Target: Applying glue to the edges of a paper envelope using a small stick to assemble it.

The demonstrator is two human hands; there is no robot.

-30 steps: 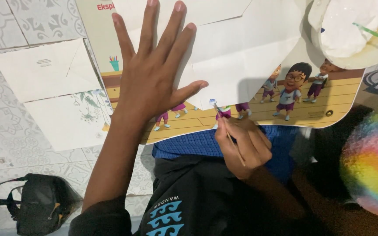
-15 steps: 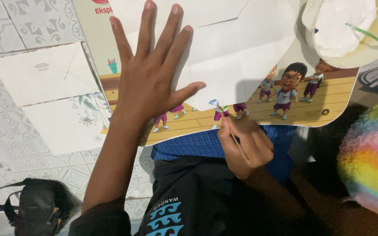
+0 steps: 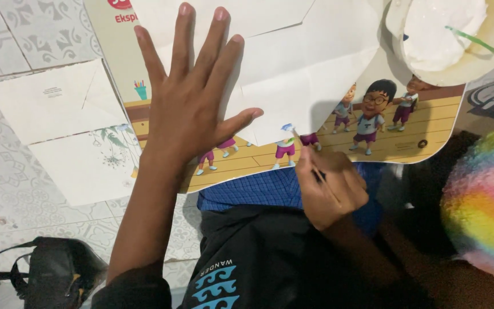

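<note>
Head view: one left hand is spread flat, grip wide, on one white folded paper atop one cartoon board. One right hand is closed on one thin brush at the paper's lower edge. One black bag lies on the floor.

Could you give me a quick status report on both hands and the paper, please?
Left hand flat on white paper. Right hand holding thin brush at paper's lower edge. Bowl sits beside, apart.

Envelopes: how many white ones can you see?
2: one envelope lies on the tiled floor at left; another lies under the left hand on the board. More may be hidden.
</note>
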